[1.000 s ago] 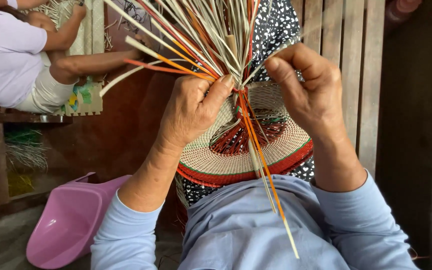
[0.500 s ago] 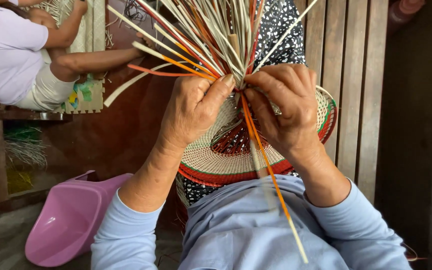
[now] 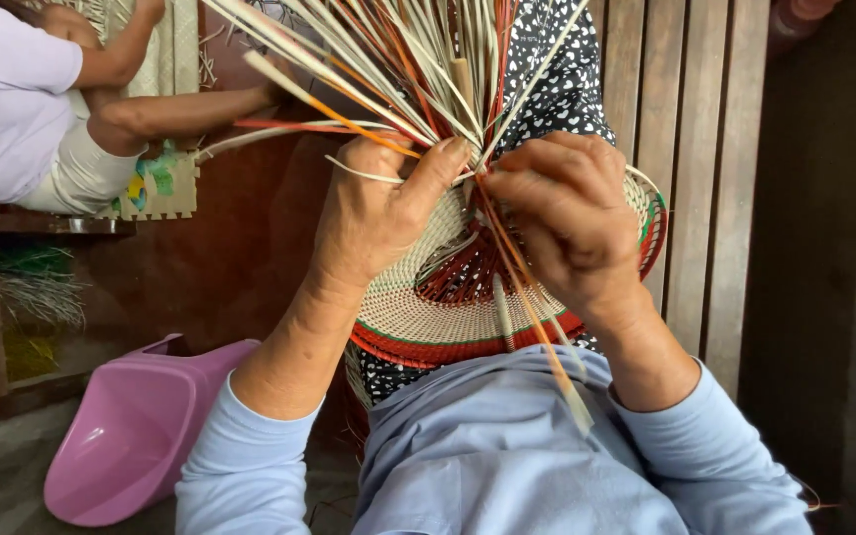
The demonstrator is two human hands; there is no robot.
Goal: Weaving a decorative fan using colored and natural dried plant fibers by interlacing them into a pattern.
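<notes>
Two hands meet at the centre of the frame over a round woven piece [image 3: 428, 322] of cream straw with red and green bands near its rim. The left hand [image 3: 374, 213] sits centre-left, its thumb stretched to the right across the base of the loose straw strips [image 3: 398, 59], its other fingers curled behind the weave and out of sight; it is clenched on the bundle and the weave's edge. The right hand [image 3: 567, 218] is just right of centre, fingers folded inward and pinching strips where the bundle meets the weave; the fingertips themselves are tucked under, so the exact strand held cannot be made out. The strips, cream, red and orange, fan toward the upper edge and are cut off there. A few long orange and cream strips [image 3: 537, 332] trail down from between the hands over the light blue shirt [image 3: 507, 446] at the bottom. Much of the woven piece is covered by the hands; its right rim peeks out beside the right wrist. It rests against black-and-white spotted cloth [image 3: 557, 89], seen above and below it. Behind, at right, are wooden slats [image 3: 705, 149]. At lower left lies a pink plastic scoop [image 3: 136, 431], partly hidden by the left sleeve. At upper left another person [image 3: 22, 109] in a pale top is cut off by the frame.
</notes>
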